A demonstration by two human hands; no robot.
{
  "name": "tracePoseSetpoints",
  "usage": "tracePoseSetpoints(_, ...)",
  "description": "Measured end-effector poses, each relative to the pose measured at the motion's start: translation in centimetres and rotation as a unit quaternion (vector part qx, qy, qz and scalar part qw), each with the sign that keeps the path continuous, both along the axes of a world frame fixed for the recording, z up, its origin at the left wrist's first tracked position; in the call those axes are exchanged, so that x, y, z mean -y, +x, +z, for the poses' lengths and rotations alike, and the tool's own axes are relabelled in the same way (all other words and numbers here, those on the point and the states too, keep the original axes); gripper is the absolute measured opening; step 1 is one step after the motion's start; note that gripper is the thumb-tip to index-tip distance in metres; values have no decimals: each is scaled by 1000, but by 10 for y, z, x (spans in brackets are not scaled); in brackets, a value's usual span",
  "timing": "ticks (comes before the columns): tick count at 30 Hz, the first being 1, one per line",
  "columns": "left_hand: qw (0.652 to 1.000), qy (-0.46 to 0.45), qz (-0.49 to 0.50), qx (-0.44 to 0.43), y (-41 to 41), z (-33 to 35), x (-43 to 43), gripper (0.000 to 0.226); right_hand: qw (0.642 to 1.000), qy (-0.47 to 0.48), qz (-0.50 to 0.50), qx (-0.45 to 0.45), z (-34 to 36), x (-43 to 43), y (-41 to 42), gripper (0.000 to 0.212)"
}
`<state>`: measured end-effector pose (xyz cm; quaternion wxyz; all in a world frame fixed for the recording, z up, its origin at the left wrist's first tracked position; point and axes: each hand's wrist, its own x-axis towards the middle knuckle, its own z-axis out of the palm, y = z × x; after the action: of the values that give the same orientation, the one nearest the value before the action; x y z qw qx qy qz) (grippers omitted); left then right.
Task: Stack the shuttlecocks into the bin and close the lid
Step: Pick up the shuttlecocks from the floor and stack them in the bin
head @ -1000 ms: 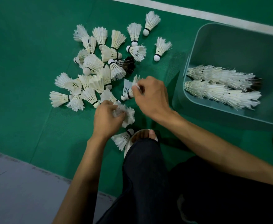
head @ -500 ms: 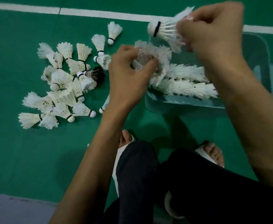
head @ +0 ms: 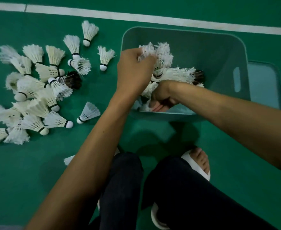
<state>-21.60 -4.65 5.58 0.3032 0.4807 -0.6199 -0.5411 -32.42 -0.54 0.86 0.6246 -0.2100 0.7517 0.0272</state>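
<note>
- Since half a second ago, both hands have gone down from above the bin into it; the shuttlecock that the right hand held up high is no longer raised.
- We see the left hand with its grip closed on a short stack of shuttlecocks, feathers up, over the left part of the bin.
- Our right hand is low at the near wall of the bin, fingers curled around white feathers; what exactly it pinches we cannot tell.
- Long stacked rows lie across the bin floor.
- Many loose shuttlecocks wait on the floor, left of the bin.
- We judge them very light and fragile: feathers bend and break easily, so we should hold near the cork base, gently.
- A lid seems to lie just beside the bin's right wall.
</note>
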Motion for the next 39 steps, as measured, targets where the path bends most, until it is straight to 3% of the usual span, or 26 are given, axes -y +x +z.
tracePoseSetpoints(7, 1000, 14, -13, 11, -2, -4, 6, 39, 999, -51, -17, 4, -7, 8, 6, 16)
tracePoseSetpoints(12, 995, 67, -33, 61, -7, -12, 13, 25, 983, -143, 15, -114, 45, -6, -40, 22)
tracePoseSetpoints(14, 989, 89, -68, 96, -9, -11, 12, 13, 961, -226, 15, -158, 71, -18, -60, 21)
tracePoseSetpoints(18, 975, 100, -118, 160, -15, -8, 3, 15, 872, -437, 107, -194, 104, -42, -66, 45)
tracePoseSetpoints(25, 962, 116, -139, 203, -16, -10, -8, 18, 839, -481, 211, -144, 93, -58, -41, 34)
tracePoseSetpoints(30, 966, 149, -107, 181, -19, -9, -10, 41, 798, -484, 268, -238, 74, -59, -40, 9)
tracePoseSetpoints(32, 972, 137, -83, 170, -18, -8, -8, 41, 818, -449, 229, -278, 70, -59, -43, 9)
tracePoseSetpoints(34, 980, 100, -64, 158, -13, -6, -5, 29, 861, -383, 162, -294, 65, -58, -47, 9)
tracePoseSetpoints(36, 985, 70, -53, 149, -9, -2, -3, 16, 911, -283, 124, -272, 58, -55, -47, 9)
tracePoseSetpoints(39, 979, 48, -68, 184, -6, 2, -2, 29, 955, -185, 90, -211, 42, -46, -38, 9)
